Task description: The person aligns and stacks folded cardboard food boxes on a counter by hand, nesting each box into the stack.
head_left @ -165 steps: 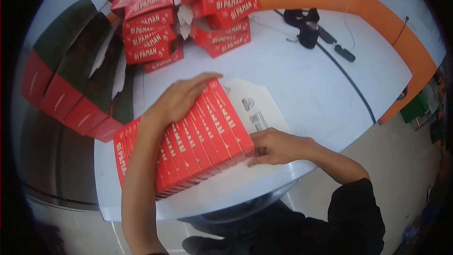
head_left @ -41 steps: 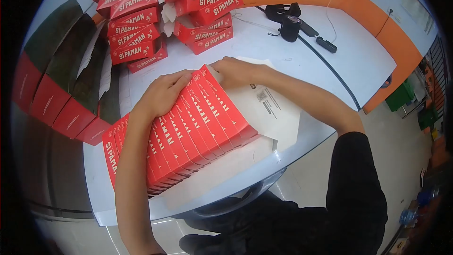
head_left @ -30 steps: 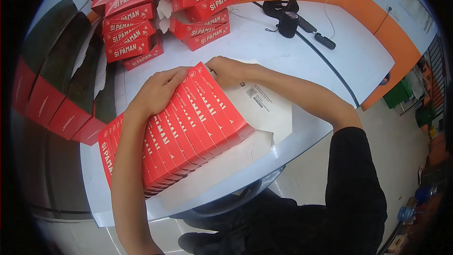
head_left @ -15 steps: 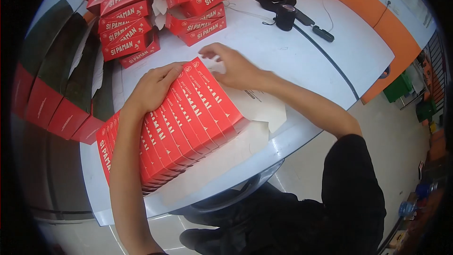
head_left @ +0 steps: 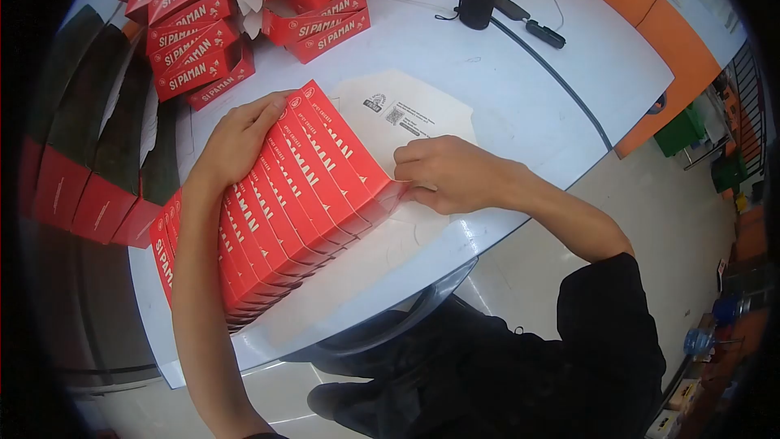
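Observation:
A row of nested red cardboard boxes (head_left: 292,195) printed "SI PAMAN" lies slantwise near the table's front edge. Over the row's far side bends my left hand (head_left: 240,142), its fingers together along the edge and the thumb on top. My right hand (head_left: 455,175) is closed in a pinch at the front right corner of the endmost box, on its edge or flap; the fingertips are partly hidden. A pale cardboard panel (head_left: 435,102) with small black print and a square code spreads flat behind the right hand. More pale cardboard (head_left: 378,252) shows along the row's near side.
Stacked folded red boxes (head_left: 191,69) stand at the back left, with another stack (head_left: 325,28) beside them. Large dark boxes with red ends (head_left: 106,195) line the left side. A black strap with a round device (head_left: 475,8) and a cable lie on the white table (head_left: 536,126).
My right hand has moved from the row's far corner to its near right corner and closed there. The printed panel is now uncovered. My left hand stays on the row; the view has shifted slightly.

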Demonstrator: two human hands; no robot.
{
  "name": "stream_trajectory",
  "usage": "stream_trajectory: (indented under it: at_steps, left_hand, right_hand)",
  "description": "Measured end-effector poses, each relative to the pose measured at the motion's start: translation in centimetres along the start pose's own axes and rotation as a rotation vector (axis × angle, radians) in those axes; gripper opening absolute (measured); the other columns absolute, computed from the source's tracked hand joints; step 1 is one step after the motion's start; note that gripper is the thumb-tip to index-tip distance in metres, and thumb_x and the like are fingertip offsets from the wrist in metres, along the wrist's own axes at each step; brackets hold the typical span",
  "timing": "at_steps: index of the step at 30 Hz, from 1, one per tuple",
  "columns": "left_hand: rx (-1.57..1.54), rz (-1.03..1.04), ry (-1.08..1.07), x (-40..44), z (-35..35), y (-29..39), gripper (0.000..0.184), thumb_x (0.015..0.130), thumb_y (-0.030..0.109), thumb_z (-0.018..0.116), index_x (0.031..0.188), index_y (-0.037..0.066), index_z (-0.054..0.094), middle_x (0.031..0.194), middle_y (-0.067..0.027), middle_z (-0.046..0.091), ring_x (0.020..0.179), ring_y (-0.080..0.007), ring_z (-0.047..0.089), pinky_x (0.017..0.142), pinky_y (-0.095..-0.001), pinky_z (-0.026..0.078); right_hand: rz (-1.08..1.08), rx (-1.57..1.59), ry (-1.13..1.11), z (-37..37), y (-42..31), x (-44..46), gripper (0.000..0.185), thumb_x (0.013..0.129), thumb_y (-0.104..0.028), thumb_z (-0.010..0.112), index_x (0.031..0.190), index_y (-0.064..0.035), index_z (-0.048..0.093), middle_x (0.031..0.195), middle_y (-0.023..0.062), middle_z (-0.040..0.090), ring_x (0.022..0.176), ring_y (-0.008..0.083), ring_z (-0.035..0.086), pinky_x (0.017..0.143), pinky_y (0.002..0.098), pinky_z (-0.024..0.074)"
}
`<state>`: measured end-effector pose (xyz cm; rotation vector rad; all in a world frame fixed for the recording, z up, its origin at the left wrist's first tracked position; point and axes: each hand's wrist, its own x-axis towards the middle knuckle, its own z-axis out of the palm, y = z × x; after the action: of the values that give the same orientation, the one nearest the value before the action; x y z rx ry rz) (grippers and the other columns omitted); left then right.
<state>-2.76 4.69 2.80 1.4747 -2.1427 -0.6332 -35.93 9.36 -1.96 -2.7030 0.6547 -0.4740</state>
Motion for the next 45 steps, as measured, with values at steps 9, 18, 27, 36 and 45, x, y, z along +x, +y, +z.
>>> stream_trajectory:
  at_steps: [9,18,27,36,45]
  left_hand:
    - [-0.028,-0.053,-0.017,-0.1,-0.1,0.6,0.051,0.110,0.042,0.041,0.139,0.007,0.065,0.118,-0.0183,0.074,0.109,-0.0281,0.071,0.101,-0.0346,0.048]
    - [-0.050,-0.043,-0.004,-0.1,0.0,0.8,0.052,0.110,0.042,0.041,0.137,0.005,0.065,0.112,-0.0180,0.075,0.101,-0.0228,0.072,0.097,-0.0329,0.050]
    - [-0.072,-0.033,-0.025,0.0,-0.3,0.9,0.046,0.110,0.036,0.045,0.128,0.000,0.067,0.106,-0.0160,0.075,0.097,-0.0204,0.070,0.095,-0.0323,0.049]
    - [-0.031,0.038,-0.016,-0.3,-0.4,1.2,0.047,0.110,0.036,0.045,0.147,0.012,0.060,0.134,-0.0187,0.069,0.123,-0.0287,0.066,0.108,-0.0355,0.045]
    - [-0.033,0.007,-0.031,-0.3,-0.4,1.0,0.049,0.109,0.042,0.047,0.149,0.015,0.059,0.128,-0.0200,0.072,0.116,-0.0319,0.070,0.104,-0.0373,0.049]
  right_hand:
    - [0.097,0.173,0.124,4.2,-1.6,-0.6,0.020,0.089,-0.013,0.071,0.098,0.0035,0.068,0.093,0.0156,0.062,0.087,0.0362,0.067,0.077,0.0459,0.0539]
    - [0.118,0.325,0.048,5.0,-1.6,-0.5,0.018,0.094,-0.010,0.069,0.104,0.0041,0.067,0.099,0.0166,0.063,0.078,0.0345,0.066,0.072,0.0441,0.0522]
    - [0.150,0.455,0.107,5.0,-0.7,-0.1,0.022,0.088,-0.012,0.079,0.085,0.0044,0.065,0.076,0.0163,0.062,0.066,0.0319,0.063,0.065,0.0410,0.0500]
    - [0.112,0.503,0.072,4.9,0.2,-0.3,0.033,0.088,-0.018,0.082,0.077,0.0025,0.059,0.070,0.0120,0.061,0.063,0.0226,0.063,0.062,0.0369,0.0502]
    - [0.473,0.911,0.034,-4.5,2.3,5.5,0.041,0.106,-0.035,0.059,0.109,0.0029,0.071,0.101,0.0123,0.075,0.078,0.0167,0.071,0.071,0.0295,0.0589]
